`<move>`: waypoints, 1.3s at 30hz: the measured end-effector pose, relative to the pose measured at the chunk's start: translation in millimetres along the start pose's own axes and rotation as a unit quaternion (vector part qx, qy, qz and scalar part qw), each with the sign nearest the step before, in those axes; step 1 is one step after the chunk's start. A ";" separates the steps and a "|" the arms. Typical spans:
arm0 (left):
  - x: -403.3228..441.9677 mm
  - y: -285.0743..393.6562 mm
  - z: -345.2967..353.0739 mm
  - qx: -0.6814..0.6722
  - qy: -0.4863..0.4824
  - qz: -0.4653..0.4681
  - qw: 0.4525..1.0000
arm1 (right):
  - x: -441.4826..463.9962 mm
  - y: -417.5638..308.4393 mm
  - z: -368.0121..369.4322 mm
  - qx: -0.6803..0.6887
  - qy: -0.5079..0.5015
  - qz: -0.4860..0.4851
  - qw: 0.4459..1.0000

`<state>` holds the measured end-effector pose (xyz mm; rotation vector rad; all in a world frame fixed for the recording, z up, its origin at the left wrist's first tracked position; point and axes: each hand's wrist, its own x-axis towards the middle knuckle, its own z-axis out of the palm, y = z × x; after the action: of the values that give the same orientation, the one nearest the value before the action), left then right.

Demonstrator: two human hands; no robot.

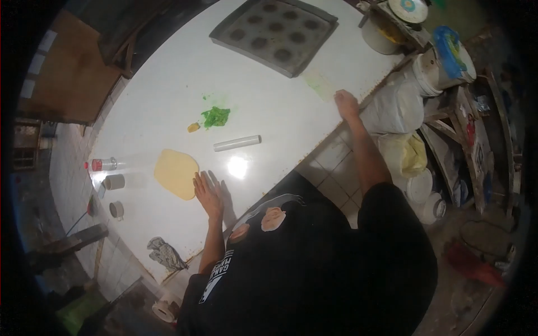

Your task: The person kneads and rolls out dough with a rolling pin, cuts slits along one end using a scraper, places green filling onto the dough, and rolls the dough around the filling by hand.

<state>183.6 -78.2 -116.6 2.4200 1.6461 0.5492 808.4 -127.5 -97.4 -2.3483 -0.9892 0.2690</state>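
We found the left hand point(208, 196) extended with its fingers spread wide, the fingertips at the edge of a flat, pale yellow sheet of dough point(175, 175). The right hand point(346, 103) was curled in near the table's edge; we could not tell whether it held anything. The dough lay directly on the white table point(140, 123), to the left of a pale cylinder point(237, 143) and well apart from the right hand.

Beyond the cylinder we noted a crumpled green lump point(216, 117) with a small yellow piece point(193, 127) just beside it. A faint greenish smear point(318, 85) marked the surface near the right hand.

Farther out, we recorded a red-capped bottle point(103, 164) and 2 small containers point(114, 182) at the table's left side, and a crumpled grey cloth point(165, 253) near the corner. A metal tray point(249, 49) bearing 9 dark round marks stood at the far end. Along the right we observed several white buckets point(400, 106), 1 with yellow plastic point(413, 157) over it.
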 end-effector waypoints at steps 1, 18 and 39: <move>3.5 7.9 -1.9 -0.009 0.000 0.002 1.000 | -8.0 3.6 3.8 0.000 -0.016 0.018 1.000; -19.8 80.5 -11.3 -0.053 0.073 -0.102 0.991 | 41.2 -29.8 18.6 -0.225 -0.182 -0.138 0.947; 155.1 298.6 42.9 -0.629 -0.310 -0.278 0.657 | -21.7 -68.5 -43.1 0.458 -0.412 0.046 0.787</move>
<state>508.2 -45.4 -23.8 0.8296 0.9624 0.4176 769.2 -122.7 -23.5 -1.3124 -0.7901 1.5269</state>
